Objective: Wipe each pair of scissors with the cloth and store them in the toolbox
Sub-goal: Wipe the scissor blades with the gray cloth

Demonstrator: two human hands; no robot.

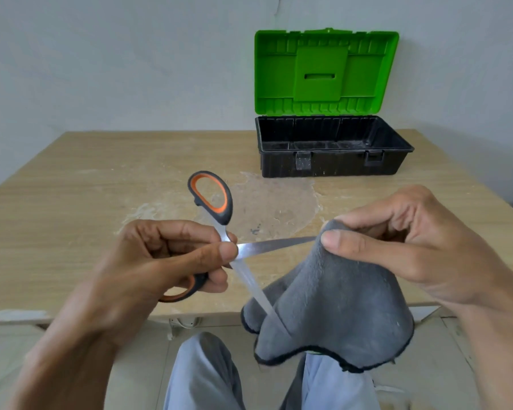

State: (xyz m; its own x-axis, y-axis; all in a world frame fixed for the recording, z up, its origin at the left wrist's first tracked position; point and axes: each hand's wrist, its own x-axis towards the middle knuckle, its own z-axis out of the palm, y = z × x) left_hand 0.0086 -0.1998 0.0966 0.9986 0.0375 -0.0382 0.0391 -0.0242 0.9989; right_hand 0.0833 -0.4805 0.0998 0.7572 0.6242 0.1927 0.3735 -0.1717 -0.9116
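Head view shows the scissors (219, 244) held open in mid-air above the near edge of the surface (71, 179), blades spread wide in a V. The left hand (166, 255) has its grip clamped at the pivot: thumb and forefinger pinch the crossing of the blades, and the other fingers curl around the lower orange-and-black handle loop. The upper loop stands free, pointing up and away.

From that pivot one blade runs nearly level to the right, its tip disappearing into the cloth (332, 303). The other blade slants down and to the right, toward the person's lap, its tip lying against the cloth's hanging folds (whether it presses into them or only rests in front, I cannot tell).

The right hand (397, 247) is the nearer one to the level blade's tip. Its grip is closed on the grey cloth, thumb and fingertips bunching the fabric around that tip, wrist cocked with the palm turned leftward. The rest of the cloth drapes below, over the knees.

My judgement is that the wipe of the level blade turns on its long axis: the cloth hand would slide left along it, from tip toward pivot, and must keep fabric between fingers and edge.

Well apart, at the far right of the surface, the toolbox (332, 155) stands with its green lid up and its black tray apparently empty, so storing is not yet done.
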